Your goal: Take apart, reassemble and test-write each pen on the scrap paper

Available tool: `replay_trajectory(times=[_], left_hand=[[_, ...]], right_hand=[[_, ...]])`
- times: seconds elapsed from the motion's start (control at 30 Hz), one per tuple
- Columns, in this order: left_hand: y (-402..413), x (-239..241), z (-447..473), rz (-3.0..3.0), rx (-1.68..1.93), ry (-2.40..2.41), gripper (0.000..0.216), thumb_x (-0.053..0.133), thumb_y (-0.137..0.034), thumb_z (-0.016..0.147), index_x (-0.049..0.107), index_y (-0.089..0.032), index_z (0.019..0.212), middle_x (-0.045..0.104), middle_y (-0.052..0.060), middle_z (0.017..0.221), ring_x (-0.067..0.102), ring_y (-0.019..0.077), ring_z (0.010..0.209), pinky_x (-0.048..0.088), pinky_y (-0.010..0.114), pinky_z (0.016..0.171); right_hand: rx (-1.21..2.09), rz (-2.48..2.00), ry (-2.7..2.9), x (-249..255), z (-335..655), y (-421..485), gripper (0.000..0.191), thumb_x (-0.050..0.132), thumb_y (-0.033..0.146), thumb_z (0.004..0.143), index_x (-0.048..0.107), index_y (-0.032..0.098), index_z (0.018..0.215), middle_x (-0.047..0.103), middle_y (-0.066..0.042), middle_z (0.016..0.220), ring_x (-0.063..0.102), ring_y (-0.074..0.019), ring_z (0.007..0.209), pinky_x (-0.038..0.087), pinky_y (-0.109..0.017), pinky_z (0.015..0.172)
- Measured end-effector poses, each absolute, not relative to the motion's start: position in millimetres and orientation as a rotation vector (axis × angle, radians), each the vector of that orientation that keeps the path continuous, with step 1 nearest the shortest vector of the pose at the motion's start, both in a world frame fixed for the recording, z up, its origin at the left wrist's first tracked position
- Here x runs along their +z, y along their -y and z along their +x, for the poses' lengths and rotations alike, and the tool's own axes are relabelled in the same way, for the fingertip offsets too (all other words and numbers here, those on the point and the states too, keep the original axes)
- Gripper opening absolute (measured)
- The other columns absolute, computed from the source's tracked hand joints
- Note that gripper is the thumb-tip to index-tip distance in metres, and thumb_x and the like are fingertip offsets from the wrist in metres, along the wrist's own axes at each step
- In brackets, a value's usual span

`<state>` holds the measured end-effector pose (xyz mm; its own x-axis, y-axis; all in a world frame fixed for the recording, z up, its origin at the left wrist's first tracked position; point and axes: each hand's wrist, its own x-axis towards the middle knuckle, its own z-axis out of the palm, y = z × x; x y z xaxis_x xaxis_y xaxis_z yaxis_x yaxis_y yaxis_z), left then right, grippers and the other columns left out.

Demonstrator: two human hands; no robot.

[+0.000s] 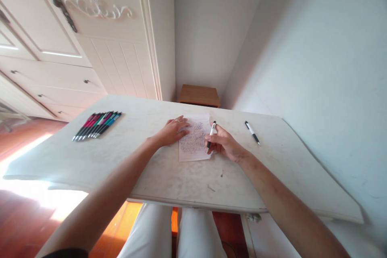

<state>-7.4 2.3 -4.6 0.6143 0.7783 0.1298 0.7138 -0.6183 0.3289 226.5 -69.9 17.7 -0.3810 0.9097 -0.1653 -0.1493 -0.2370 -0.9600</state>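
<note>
A sheet of paper [193, 154] covered in dense scribbles lies on the white table [157, 177] in front of me. My left hand [173, 132] rests flat on its left edge, fingers spread and a ring on one finger. In my right hand [225, 144] is a white and black pen [211, 135], gripped with its tip pointing down over the paper's right edge. Whether the tip touches the paper I cannot tell. A second white and black pen [252, 133] lies to the right of that hand, apart from it.
Several coloured pens [96, 126] lie side by side at the table's left. Behind the table stands a small wooden cabinet [199, 94]. A white wardrobe [121, 56] rises at the left, and a wall [317, 68] borders the right side.
</note>
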Motion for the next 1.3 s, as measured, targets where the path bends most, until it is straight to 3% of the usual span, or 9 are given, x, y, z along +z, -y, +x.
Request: replay_trajectory(times=[0.1, 0.17, 0.33, 0.47, 0.97, 1.3], left_hand=[[-2.5, -4.5, -7.3, 2.602, 0.368, -1.227, 0.047, 0.039, -0.046, 0.095, 0.056, -0.022, 0.131, 0.047, 0.010, 0.147, 0.030, 0.0244, 0.143, 0.028, 0.045, 0.114], [-2.8, -4.8, -7.3, 2.603, 0.362, -1.228, 0.047, 0.038, -0.046, 0.095, 0.056, -0.021, 0.132, 0.047, 0.010, 0.147, 0.032, 0.0244, 0.142, 0.028, 0.044, 0.115], [-3.8, -5.8, -7.7, 2.604, 0.362, -1.224, 0.047, 0.038, -0.046, 0.095, 0.055, -0.023, 0.133, 0.047, 0.010, 0.146, 0.037, 0.0239, 0.140, 0.029, 0.043, 0.114], [-4.2, -6.4, -7.9, 2.613, 0.376, -1.209, 0.047, 0.038, -0.046, 0.095, 0.055, -0.023, 0.132, 0.048, 0.010, 0.146, 0.037, 0.0239, 0.139, 0.029, 0.043, 0.114], [-2.3, -4.2, -8.4, 2.609, 0.365, -1.188, 0.046, 0.041, -0.046, 0.094, 0.057, -0.025, 0.132, 0.049, 0.008, 0.145, 0.038, 0.0253, 0.138, 0.028, 0.042, 0.115], [-4.5, -7.4, -8.6, 2.629, 0.372, -1.182, 0.046, 0.042, -0.045, 0.094, 0.057, -0.024, 0.132, 0.049, 0.008, 0.145, 0.039, 0.0247, 0.138, 0.028, 0.042, 0.115]], right_hand=[[1.712, -0.999, 1.234, 16.2, 227.5, 67.0, 0.057, 0.079, 0.033, 0.073, 0.038, 0.024, 0.112, 0.070, 0.002, 0.074, 0.068, -0.0144, 0.055, 0.056, -0.022, 0.050], [1.687, -0.991, 1.211, 14.8, 228.6, 65.6, 0.068, 0.080, 0.032, 0.072, 0.033, 0.026, 0.121, 0.071, 0.000, 0.081, 0.070, -0.0149, 0.059, 0.057, -0.021, 0.052], [1.662, -0.991, 1.143, 12.0, 232.0, 64.1, 0.107, 0.078, 0.032, 0.075, -0.001, 0.029, 0.147, 0.069, 0.004, 0.073, 0.067, -0.0144, 0.050, 0.055, -0.021, 0.045], [1.676, -0.977, 1.158, 12.8, 232.4, 65.0, 0.118, 0.077, 0.031, 0.076, -0.013, 0.028, 0.151, 0.069, 0.004, 0.073, 0.065, -0.0139, 0.048, 0.054, -0.021, 0.044], [1.678, -0.966, 1.264, 18.4, 228.8, 68.3, 0.106, 0.078, 0.030, 0.073, 0.009, 0.028, 0.152, 0.070, 0.002, 0.069, 0.060, -0.0120, 0.048, 0.049, -0.020, 0.048], [1.628, -0.944, 1.296, 18.5, 229.3, 68.4, 0.107, 0.081, 0.033, 0.069, 0.013, 0.027, 0.150, 0.070, 0.003, 0.065, 0.055, -0.0106, 0.042, 0.044, -0.019, 0.043]])
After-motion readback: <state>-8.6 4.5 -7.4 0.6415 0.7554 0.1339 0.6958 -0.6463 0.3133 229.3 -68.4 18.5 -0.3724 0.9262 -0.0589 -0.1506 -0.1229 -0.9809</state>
